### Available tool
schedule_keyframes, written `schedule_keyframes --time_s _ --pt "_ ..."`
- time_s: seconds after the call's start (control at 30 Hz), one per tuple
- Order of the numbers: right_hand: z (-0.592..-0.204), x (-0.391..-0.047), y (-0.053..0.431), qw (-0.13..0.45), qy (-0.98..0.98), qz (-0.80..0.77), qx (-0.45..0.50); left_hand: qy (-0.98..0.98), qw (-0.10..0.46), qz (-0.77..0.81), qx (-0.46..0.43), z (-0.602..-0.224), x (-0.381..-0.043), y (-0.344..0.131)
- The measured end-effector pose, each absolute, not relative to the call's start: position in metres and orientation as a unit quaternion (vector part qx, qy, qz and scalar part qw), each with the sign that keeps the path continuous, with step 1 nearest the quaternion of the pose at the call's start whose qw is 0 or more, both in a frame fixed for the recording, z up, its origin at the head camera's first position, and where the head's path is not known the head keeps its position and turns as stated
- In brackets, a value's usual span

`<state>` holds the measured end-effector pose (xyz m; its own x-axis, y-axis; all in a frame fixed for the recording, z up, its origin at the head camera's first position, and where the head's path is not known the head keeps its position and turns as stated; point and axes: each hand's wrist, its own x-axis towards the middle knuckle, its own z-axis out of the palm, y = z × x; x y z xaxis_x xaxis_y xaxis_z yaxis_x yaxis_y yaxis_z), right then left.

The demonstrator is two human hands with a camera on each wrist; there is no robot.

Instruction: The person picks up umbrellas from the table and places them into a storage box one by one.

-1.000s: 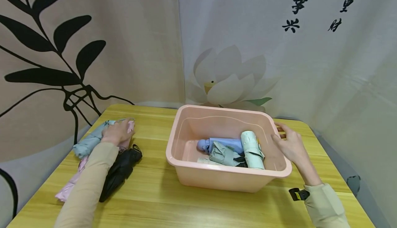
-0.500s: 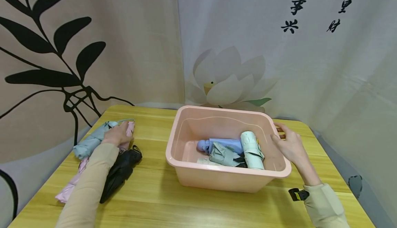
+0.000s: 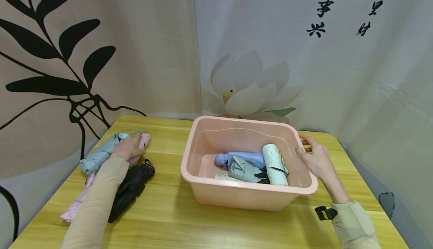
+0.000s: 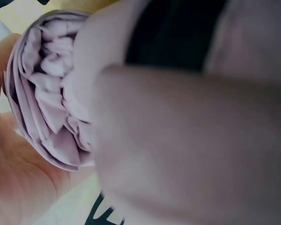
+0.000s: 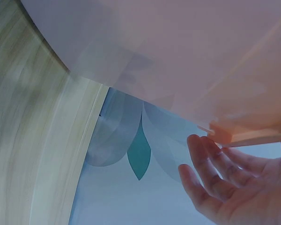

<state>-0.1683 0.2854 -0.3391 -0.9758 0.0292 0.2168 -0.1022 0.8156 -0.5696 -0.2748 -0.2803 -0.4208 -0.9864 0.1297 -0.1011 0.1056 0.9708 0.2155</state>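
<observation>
At the left of the table my left hand (image 3: 126, 148) grips a rolled, folded pink umbrella (image 3: 145, 140), which the hand partly covers. The left wrist view shows its gathered cloth end close up, with a dark band across the roll. A light-blue folded umbrella (image 3: 101, 152) lies just left of that hand. Below are a black folded umbrella (image 3: 130, 189) and a lilac one (image 3: 76, 205), partly hidden by the sleeve. My right hand (image 3: 316, 155) holds the right rim of a pink plastic tub (image 3: 236, 198), its fingers (image 5: 208, 173) under the rim.
Inside the tub lie a blue folded umbrella (image 3: 247, 158), a grey-green one (image 3: 241, 169) and a pale mint one (image 3: 274, 164). The wooden table (image 3: 162, 219) ends at a printed curtain (image 3: 162, 53) behind the tub.
The pink umbrella's end has shifted slightly to the right in the left hand. The right hand and the tub have stayed in place.
</observation>
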Motion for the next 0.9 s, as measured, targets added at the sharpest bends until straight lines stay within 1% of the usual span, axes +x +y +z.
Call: schedule_keyframes --time_s 0.17,0.43,0.73,0.9 --pt "-0.339 -0.168 0.285 0.105 -0.947 0.304 0.018 0.991 0.041 0.102 0.071 -0.421 -0.275 -0.278" --pt "-0.339 -0.169 0.285 0.1 -0.948 0.301 0.014 0.991 -0.03 0.088 0.099 -0.417 -0.275 -0.272" --pt "-0.339 -0.168 0.285 0.097 -0.949 0.299 0.011 0.988 -0.075 0.068 0.116 -0.402 -0.273 -0.259" --pt "-0.34 -0.169 0.285 0.102 -0.949 0.298 0.012 0.98 -0.136 0.041 0.141 -0.396 -0.272 -0.252"
